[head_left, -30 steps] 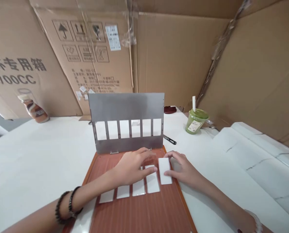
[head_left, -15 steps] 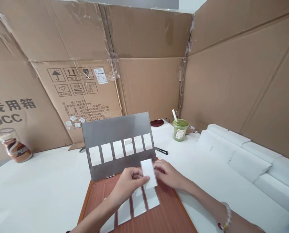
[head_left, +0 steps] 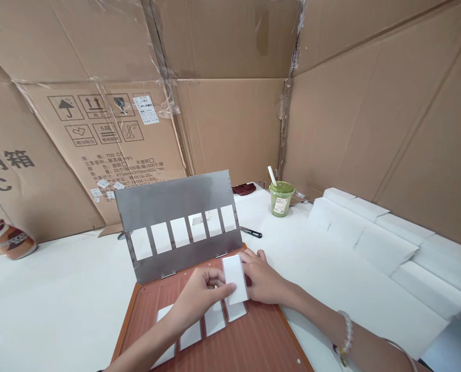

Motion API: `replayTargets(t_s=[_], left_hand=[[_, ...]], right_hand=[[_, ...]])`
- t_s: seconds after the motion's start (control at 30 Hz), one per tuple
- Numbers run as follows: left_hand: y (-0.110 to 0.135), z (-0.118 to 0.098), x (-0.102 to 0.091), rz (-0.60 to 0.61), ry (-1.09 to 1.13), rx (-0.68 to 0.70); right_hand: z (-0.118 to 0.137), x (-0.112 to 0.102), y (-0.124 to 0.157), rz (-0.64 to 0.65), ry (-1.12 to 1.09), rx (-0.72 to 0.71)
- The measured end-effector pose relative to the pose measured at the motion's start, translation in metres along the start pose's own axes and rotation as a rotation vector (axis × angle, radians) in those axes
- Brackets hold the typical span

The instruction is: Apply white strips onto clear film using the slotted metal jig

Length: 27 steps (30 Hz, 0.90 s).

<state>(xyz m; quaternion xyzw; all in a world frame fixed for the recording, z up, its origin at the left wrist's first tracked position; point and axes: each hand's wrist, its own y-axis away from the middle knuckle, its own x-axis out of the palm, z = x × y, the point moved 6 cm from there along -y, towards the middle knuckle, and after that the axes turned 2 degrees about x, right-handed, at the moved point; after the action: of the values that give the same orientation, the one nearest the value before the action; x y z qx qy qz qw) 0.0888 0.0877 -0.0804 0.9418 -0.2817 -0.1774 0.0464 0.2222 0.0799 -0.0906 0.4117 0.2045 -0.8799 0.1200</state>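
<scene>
A blank white card (head_left: 235,274) in what looks like a clear sleeve is pinched between the thumb and fingers of my left hand (head_left: 203,292). My right hand (head_left: 264,278) is closed at the card's right edge, its fingertips partly hidden behind it. Beneath both hands lies a reddish-brown board (head_left: 263,336) with an orange rim. Several white cards (head_left: 191,335) rest on it in a row, partly covered by my left hand and forearm. A grey plate (head_left: 176,201) with a row of rectangular openings stands tilted up along the board's far edge.
Behind the plate lie a black utility knife (head_left: 251,232) and a dark red cloth item (head_left: 244,189). A green drink cup (head_left: 281,199) with a straw stands farther right. White folded sheets (head_left: 385,248) cover the right side. A brown bottle (head_left: 11,237) stands left, before cardboard walls (head_left: 230,124).
The view has shifted slightly, so the scene sits farther left and higher. My right hand has come closer against the card's right edge. My left hand keeps its pinch.
</scene>
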Motion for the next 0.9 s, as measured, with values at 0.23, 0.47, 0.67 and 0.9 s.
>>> replayTargets(t_s=[0.23,0.47,0.67,0.9], left_hand=[[0.003,-0.004,-0.001,0.005,0.045,-0.027],[0.036,0.001,-0.006,0.026,0.176,-0.166],[0.069,0.025,0.002,0.067,0.267,-0.302],[0.09,0.032,0.01,0.165,0.241,-0.332]], right_hand=[[-0.005,-0.039,0.005,-0.374,-0.312,0.058],[0.038,-0.031,0.02,-0.184,-0.427,-0.226],[0.056,-0.017,0.031,-0.089,-0.4,-0.294],[0.075,-0.008,0.044,0.037,-0.255,-0.387]])
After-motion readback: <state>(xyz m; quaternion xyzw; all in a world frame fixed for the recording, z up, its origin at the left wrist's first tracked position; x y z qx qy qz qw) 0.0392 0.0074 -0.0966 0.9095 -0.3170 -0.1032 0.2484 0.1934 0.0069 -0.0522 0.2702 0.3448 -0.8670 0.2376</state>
